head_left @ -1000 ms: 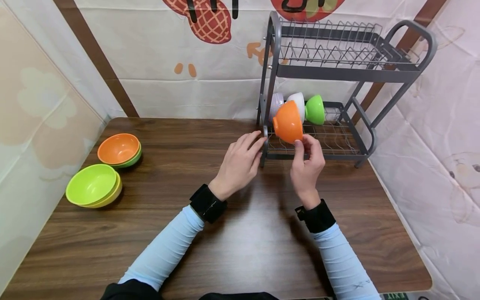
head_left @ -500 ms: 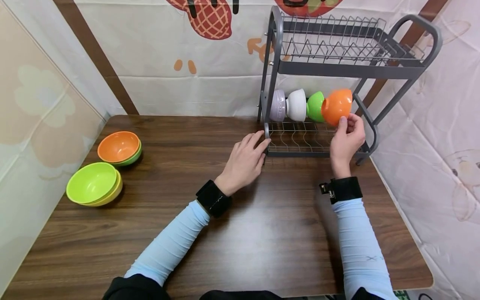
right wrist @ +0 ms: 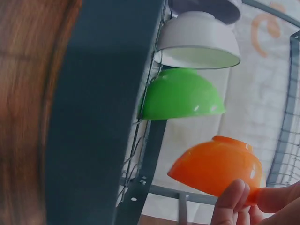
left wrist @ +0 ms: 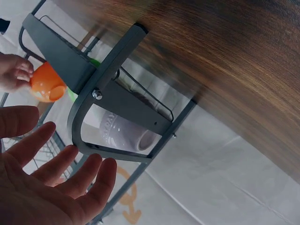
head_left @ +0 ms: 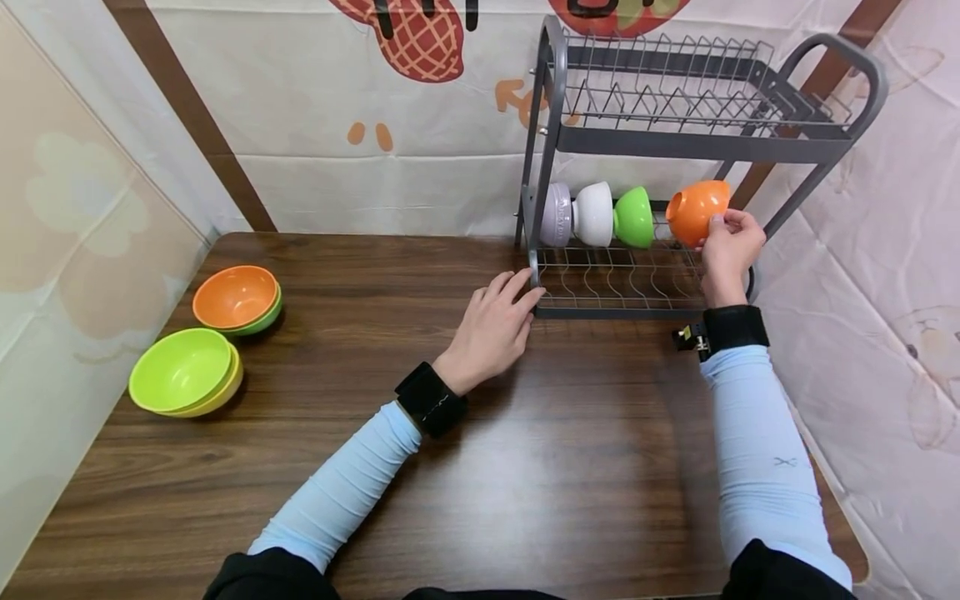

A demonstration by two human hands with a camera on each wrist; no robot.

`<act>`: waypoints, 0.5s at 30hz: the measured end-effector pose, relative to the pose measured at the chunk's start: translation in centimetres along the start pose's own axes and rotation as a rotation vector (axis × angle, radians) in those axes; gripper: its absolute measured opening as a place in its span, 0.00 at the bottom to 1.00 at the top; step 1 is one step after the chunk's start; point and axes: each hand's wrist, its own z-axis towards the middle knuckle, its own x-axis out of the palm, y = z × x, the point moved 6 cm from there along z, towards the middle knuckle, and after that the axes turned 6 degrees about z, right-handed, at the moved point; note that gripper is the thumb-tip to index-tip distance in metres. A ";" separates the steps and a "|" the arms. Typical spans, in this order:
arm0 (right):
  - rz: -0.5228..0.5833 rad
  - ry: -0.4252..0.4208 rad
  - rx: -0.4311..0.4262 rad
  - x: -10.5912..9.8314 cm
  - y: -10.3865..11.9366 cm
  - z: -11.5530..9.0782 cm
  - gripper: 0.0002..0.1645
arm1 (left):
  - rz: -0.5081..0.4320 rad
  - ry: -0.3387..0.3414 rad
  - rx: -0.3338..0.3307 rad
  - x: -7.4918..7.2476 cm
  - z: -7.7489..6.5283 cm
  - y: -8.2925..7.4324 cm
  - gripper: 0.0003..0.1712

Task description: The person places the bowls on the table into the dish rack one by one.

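My right hand [head_left: 731, 254] pinches an orange bowl [head_left: 697, 212] by its rim, tipped on its side over the right part of the dish rack's lower shelf. In the right wrist view the orange bowl [right wrist: 220, 166] is apart from the green bowl [right wrist: 185, 96]. On that shelf a lilac bowl [head_left: 556, 215], a white bowl [head_left: 593, 215] and the green bowl [head_left: 634, 218] stand on edge in a row. My left hand [head_left: 491, 329] has its fingers spread, fingertips right at the front left post of the dish rack [head_left: 615, 313].
On the table's left, an orange bowl [head_left: 235, 297] sits in a green one [head_left: 264, 322]. In front of it a lime green bowl [head_left: 182, 371] is stacked in a yellow one [head_left: 213, 400]. The rack's upper shelf [head_left: 697, 147] overhangs the lower one. A printed cloth hangs behind.
My right hand has carried the orange bowl rightward along the lower shelf, past the green bowl, and it now tilts more. My left hand stays almost where it was.
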 end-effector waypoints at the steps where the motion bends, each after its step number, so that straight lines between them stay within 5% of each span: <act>1: -0.031 0.011 0.015 0.2 0.1 0.4 0.09 | 0.000 -0.002 -0.002 -0.1 0.0 0.1 0.23; 11: -0.173 0.137 0.098 1.9 -0.8 2.9 0.01 | 0.024 0.031 -0.012 -0.4 -0.4 0.2 0.24; 15: -0.247 0.158 0.104 2.1 -1.3 3.1 0.11 | 0.035 0.032 -0.016 -0.4 -0.3 0.1 0.25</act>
